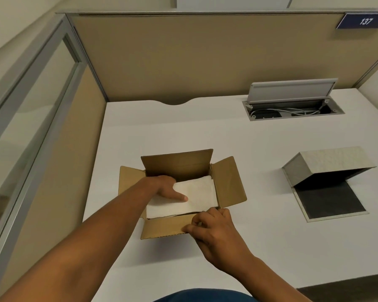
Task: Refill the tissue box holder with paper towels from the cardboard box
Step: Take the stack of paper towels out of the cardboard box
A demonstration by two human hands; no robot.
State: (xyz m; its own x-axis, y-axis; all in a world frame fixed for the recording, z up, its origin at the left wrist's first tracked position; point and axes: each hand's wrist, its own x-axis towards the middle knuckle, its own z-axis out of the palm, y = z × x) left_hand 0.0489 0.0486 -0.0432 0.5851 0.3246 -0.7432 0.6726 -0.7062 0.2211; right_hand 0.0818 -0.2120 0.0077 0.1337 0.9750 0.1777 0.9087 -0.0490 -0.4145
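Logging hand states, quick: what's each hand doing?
Left hand: gripping the paper towels in the cardboard box.
Right hand: closed on the box's near flap.

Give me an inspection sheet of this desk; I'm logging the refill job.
Surface: white desk, mostly bare.
Job's things: open cardboard box with white paper towels inside; tissue box holder at right, open, looks empty.
Clutter: nothing seen.
Hands: left hand grips the towels in the box; right hand pinches the box's near flap.
Cables: pale cables in the open desk hatch.
Surroundings: tan partition, sign reading 137.
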